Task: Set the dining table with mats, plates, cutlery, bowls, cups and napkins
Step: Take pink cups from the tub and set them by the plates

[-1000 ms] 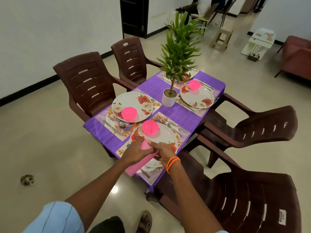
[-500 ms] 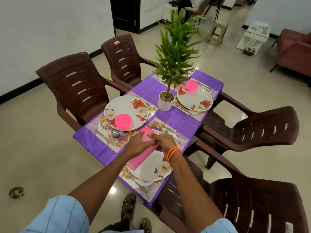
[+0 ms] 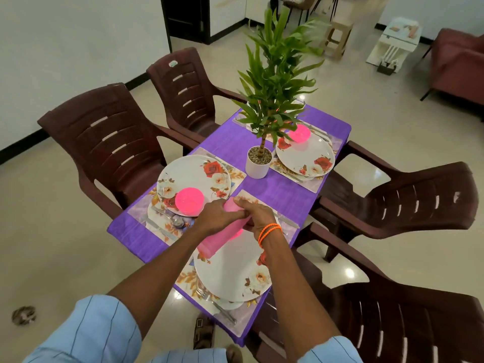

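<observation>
Slanting near-left to far-right, pink napkin [image 3: 218, 238]

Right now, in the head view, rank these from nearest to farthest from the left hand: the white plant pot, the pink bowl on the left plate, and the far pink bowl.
From the left hand:
1. pink bowl on the left plate, just left of it.
2. white plant pot, table centre.
3. far pink bowl, behind the leaves.

The room is bright with soft, even light, small white glare spots shine on the glossy floor [image 3: 349, 272], shadows are weak, and the wide lens bends the edges strongly.
</observation>
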